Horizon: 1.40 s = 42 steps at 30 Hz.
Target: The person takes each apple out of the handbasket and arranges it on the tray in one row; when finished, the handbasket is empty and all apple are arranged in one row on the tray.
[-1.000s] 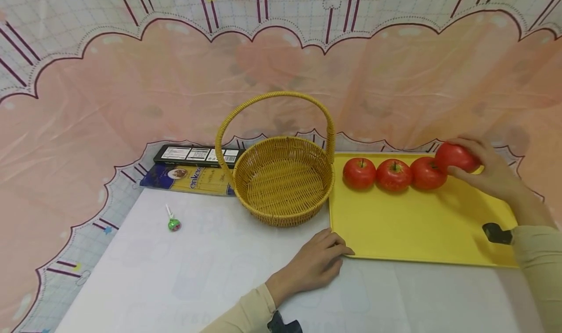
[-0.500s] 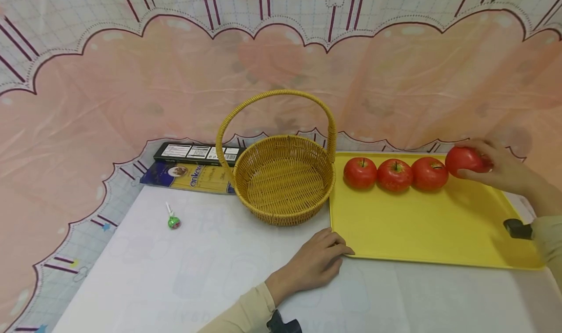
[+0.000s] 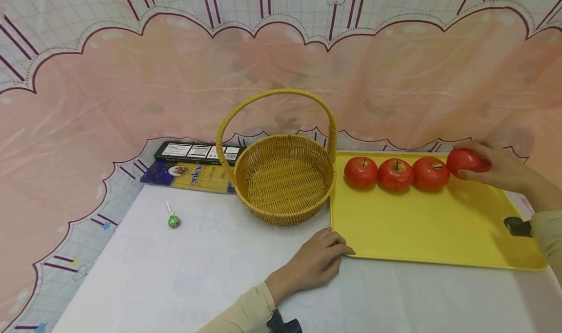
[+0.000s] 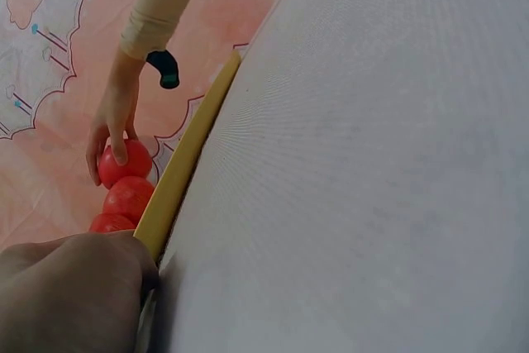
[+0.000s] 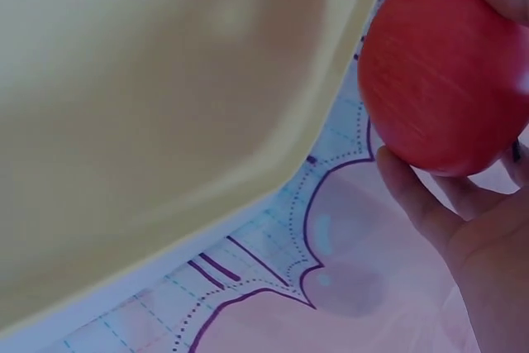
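Observation:
My right hand (image 3: pixel 500 165) grips a red apple (image 3: pixel 466 161), with fingers and thumb curled round its right side. In the right wrist view this apple (image 5: pixel 446 76) is held near the tray's rim. It is at the right end of a row with three other red apples, a left one (image 3: pixel 360 172), a middle one (image 3: pixel 395 174) and a right one (image 3: pixel 431 173), along the back of the yellow tray (image 3: pixel 421 230). My left hand (image 3: pixel 313 262) rests at the tray's near left corner, index finger touching the rim; its fingertips are hidden in the left wrist view.
A yellow wicker basket (image 3: pixel 285 216) with a tall handle stands left of the tray. Behind it on the left lie a spaghetti pack (image 3: pixel 206 178) and a black box (image 3: pixel 199 151). A green lollipop (image 3: pixel 173 221) lies on the white table. A patterned cloth (image 3: pixel 175 89) hangs behind.
My right hand has moved a little to the right with the apple, away from overlapping the third apple, and now stays almost still. My left hand has kept its place.

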{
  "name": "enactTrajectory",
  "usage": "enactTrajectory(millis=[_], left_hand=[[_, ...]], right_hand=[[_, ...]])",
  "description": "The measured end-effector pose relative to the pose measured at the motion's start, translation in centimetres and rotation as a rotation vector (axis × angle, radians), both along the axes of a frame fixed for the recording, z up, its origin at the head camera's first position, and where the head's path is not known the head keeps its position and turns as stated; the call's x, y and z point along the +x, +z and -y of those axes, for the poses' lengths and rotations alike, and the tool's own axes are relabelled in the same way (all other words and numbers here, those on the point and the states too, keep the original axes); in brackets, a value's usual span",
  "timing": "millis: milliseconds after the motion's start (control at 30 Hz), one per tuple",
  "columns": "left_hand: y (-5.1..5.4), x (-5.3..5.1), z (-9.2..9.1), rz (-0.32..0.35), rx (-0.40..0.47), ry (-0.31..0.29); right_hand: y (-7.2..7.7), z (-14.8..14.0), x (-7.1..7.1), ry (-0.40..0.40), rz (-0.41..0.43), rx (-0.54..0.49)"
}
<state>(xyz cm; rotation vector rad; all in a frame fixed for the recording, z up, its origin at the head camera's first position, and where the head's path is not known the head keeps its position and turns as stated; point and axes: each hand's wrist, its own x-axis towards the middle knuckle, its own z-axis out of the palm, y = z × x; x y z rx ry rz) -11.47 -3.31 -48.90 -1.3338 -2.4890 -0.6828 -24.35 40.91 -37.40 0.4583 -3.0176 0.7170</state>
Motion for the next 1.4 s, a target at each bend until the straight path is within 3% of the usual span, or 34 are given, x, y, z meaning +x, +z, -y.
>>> enactTrajectory(millis=[333,500,1133,1400], left_hand=[[0.1,0.0,0.0,0.01,0.015,-0.002],[0.1,0.0,0.0,-0.002,0.012,-0.007],[0.1,0.2,-0.1,-0.004,0.018,-0.011],[0.3,0.2,0.0,0.048,0.026,-0.003]], right_hand=[[-0.9,-0.5,-0.5,0.048,-0.038,0.09],[-1.2,-0.6,-0.8,0.056,0.001,0.111],[-2.9,-0.7,-0.8,0.109,-0.003,0.053],[-3.4,-0.4,-0.6,0.084,0.009,0.041]])
